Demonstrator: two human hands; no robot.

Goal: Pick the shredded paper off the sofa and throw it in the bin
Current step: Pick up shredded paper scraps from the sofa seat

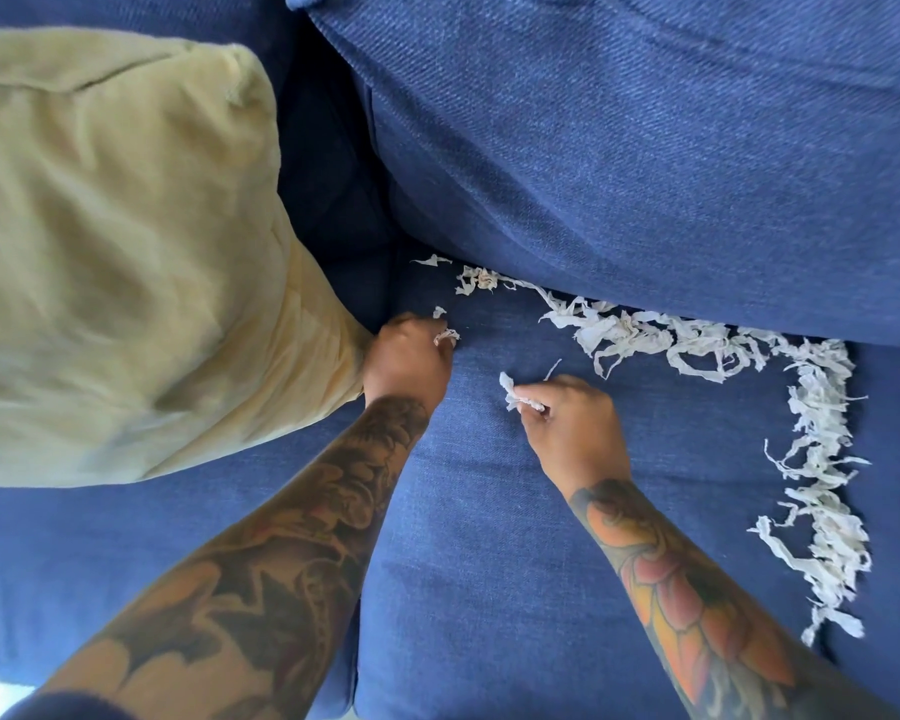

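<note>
White shredded paper (697,340) lies in a long band on the blue sofa seat (489,563), along the foot of the back cushion and down the seam at the right (822,511). A few loose shreds (476,280) sit further left. My left hand (406,361) is curled and pinches a small tuft of shreds (446,336) beside the yellow pillow. My right hand (567,428) rests on the seat and pinches a small wad of shreds (515,397). No bin is in view.
A large pale yellow pillow (126,252) fills the left side against the sofa corner. The blue back cushion (645,148) rises behind the paper. A seam (359,615) between seat cushions runs under my left forearm.
</note>
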